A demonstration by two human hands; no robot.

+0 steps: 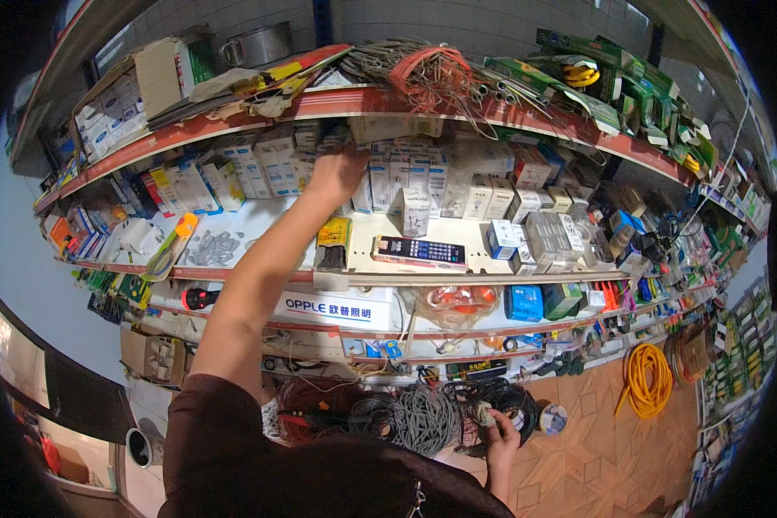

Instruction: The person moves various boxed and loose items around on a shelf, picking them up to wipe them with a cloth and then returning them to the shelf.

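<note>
My left hand (344,169) reaches up among upright light-bulb boxes (398,175) under the red-edged upper shelf. Its fingers are shaded and partly hidden, so I cannot tell whether they grip a box. Low down, near my body, my right hand (503,440) pinches a small crumpled pale cloth (486,414). A single white box (416,212) stands in front of the row. Ahead of it a black remote control (419,251) lies in its packaging, and a yellow-and-black packet (334,243) sits below my left forearm.
Overhead, a wire bundle (395,61) with orange string hangs over the upper shelf edge (362,102). Scissors (171,249) and loose grey pieces (213,248) lie at left. Grey cable coils (420,421) and a yellow hose (647,381) rest on the floor. More shelving runs along the right.
</note>
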